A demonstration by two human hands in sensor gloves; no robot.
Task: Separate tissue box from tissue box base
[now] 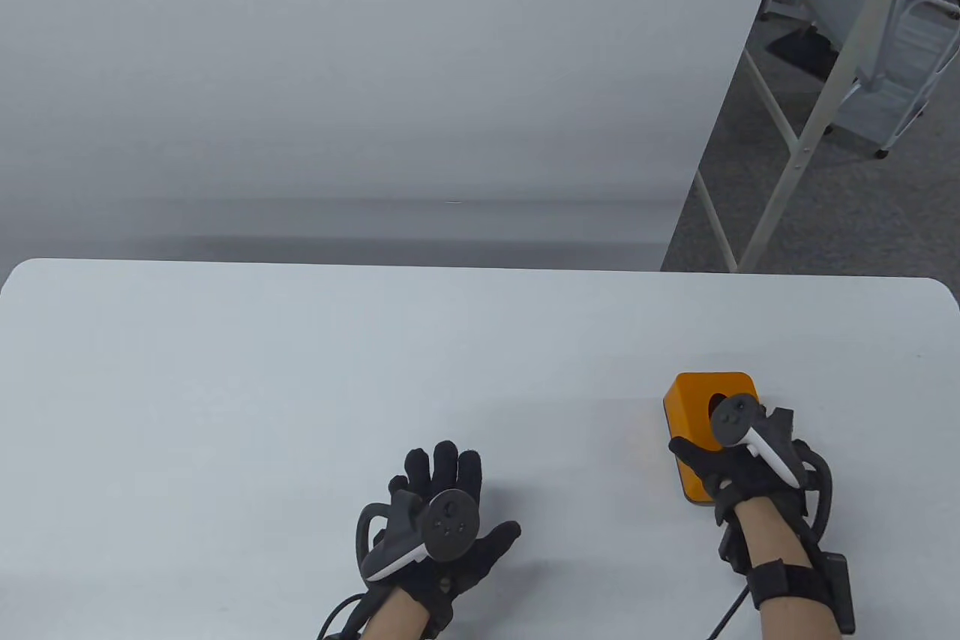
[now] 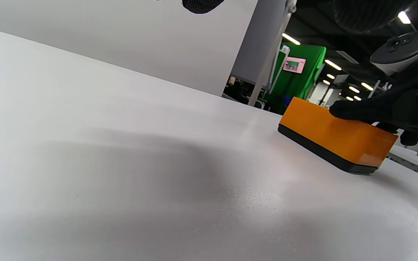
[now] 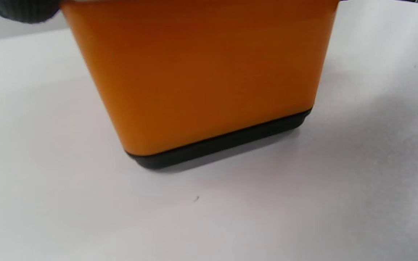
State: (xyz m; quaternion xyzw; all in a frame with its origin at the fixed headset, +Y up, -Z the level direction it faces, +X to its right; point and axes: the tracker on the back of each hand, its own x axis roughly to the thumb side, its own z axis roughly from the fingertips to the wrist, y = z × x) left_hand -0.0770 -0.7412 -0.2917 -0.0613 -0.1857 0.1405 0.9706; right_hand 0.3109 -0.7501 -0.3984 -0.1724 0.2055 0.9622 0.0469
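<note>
An orange tissue box (image 1: 694,407) with a dark opening in its top sits on a black base (image 3: 223,141) at the right of the white table (image 1: 225,385). The box is seated on the base, as the left wrist view (image 2: 325,127) and right wrist view (image 3: 201,79) show. My right hand (image 1: 739,460) grips the box from above at its near end, thumb on its left side. My left hand (image 1: 450,490) is open with fingers spread, low over the table, well left of the box and touching nothing.
The table's far edge (image 1: 480,266) meets a white wall panel. Beyond the right end, table legs (image 1: 795,145) and a white cart (image 1: 900,70) stand on grey floor.
</note>
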